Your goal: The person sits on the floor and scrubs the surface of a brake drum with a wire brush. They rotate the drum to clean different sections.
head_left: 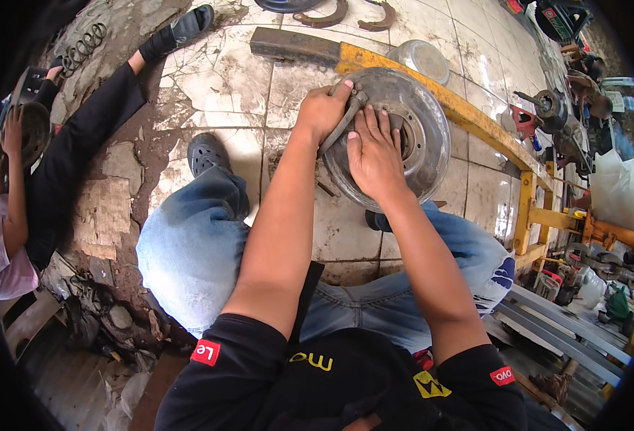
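A round grey metal drum plate (432, 154), dished and with a hole and small bolt holes at its centre, is between my knees, propped near a yellow steel beam. My left hand (322, 111) is closed around the upper part of a dark curved metal piece, like a brake shoe (342, 129), at the plate's left side; the hand hides part of it. Flat on the plate's face lies my right hand (378, 158), fingers stretched toward its upper edge and partly covering the central hole.
The yellow steel beam (475, 118) runs behind the plate to a yellow stand (539, 215). Curved brake shoes (322, 14) and a round metal cover (421, 61) lie beyond. At left, another person's hand (11, 133) holds a dark round part; a coil spring (83, 47) lies nearby.
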`<state>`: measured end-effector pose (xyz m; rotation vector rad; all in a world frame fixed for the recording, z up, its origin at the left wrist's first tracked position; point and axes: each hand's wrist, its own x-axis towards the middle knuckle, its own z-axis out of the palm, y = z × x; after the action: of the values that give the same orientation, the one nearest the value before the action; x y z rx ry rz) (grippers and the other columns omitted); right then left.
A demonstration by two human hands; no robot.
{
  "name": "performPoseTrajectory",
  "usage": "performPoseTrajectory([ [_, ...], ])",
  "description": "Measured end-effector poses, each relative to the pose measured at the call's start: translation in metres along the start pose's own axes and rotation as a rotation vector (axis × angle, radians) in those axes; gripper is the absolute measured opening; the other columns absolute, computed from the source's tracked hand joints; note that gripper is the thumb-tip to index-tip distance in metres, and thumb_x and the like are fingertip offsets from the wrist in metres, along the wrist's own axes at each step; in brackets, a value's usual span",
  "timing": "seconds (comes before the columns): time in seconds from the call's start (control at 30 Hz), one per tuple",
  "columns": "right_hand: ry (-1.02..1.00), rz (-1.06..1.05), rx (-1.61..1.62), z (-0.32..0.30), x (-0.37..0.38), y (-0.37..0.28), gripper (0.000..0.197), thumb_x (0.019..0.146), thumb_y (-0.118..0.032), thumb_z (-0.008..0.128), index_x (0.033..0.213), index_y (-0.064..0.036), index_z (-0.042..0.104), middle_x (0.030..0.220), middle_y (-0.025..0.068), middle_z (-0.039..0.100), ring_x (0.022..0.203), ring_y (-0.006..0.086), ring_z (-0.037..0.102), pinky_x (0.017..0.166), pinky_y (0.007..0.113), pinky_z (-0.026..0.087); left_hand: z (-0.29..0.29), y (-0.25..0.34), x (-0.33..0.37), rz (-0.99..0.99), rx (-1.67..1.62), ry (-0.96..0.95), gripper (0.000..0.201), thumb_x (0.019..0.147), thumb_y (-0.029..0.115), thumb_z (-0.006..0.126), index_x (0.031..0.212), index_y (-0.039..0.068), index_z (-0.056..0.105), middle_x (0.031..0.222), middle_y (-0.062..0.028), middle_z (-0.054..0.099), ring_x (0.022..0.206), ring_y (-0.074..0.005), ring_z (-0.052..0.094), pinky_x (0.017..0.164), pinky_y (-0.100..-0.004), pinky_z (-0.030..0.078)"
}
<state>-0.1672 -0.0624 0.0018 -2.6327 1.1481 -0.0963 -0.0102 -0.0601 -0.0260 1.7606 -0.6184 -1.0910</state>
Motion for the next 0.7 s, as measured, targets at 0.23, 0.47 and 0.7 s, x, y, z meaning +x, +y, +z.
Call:
performPoseTrajectory([
  [0.23, -0.184, -0.149, -0.002, -0.017, -0.03, 0.013, 0.055, 0.099, -0.026, 0.042, 0.149, -0.0047, 0.037, 0.161, 0.0144, 0.025, 0.149, 0.035, 0.019, 0.12, 0.053, 0.019, 0.001, -0.006, 0.002, 0.011, -0.065, 0.012, 0.065, 0.092, 0.055, 0.054, 0.119, -0.003, 0.067, 0.122, -0.028, 0.063, 0.119, -0.0376, 0.059, 0.103, -0.0364, 0.043],
  [0.47, -0.104, -0.203, 0.252, -0.032, -0.03, 0.041, 0.059, 0.088, -0.001, 0.051, 0.146, -0.0037, 0.042, 0.151, 0.0181, 0.041, 0.143, 0.0359, 0.034, 0.116, 0.044, 0.033, 0.002, -0.005, 0.006, -0.015, 0.026, 0.045, 0.066, 0.093, 0.056, 0.054, 0.118, -0.003, 0.068, 0.123, -0.0276, 0.063, 0.119, -0.0365, 0.059, 0.103, -0.0356, 0.043],
  [0.7, 0.142, -0.168, 0.132, -0.027, -0.003, 0.024, 0.054, 0.088, 0.0, 0.049, 0.142, 0.0016, 0.044, 0.149, 0.0226, 0.041, 0.142, 0.0406, 0.033, 0.116, 0.046, 0.032, -0.003, 0.003, 0.002, -0.039, -0.043, -0.067, 0.071, 0.093, 0.059, 0.051, 0.123, -0.005, 0.064, 0.134, -0.0296, 0.055, 0.126, -0.0375, 0.054, 0.107, -0.0362, 0.039],
])
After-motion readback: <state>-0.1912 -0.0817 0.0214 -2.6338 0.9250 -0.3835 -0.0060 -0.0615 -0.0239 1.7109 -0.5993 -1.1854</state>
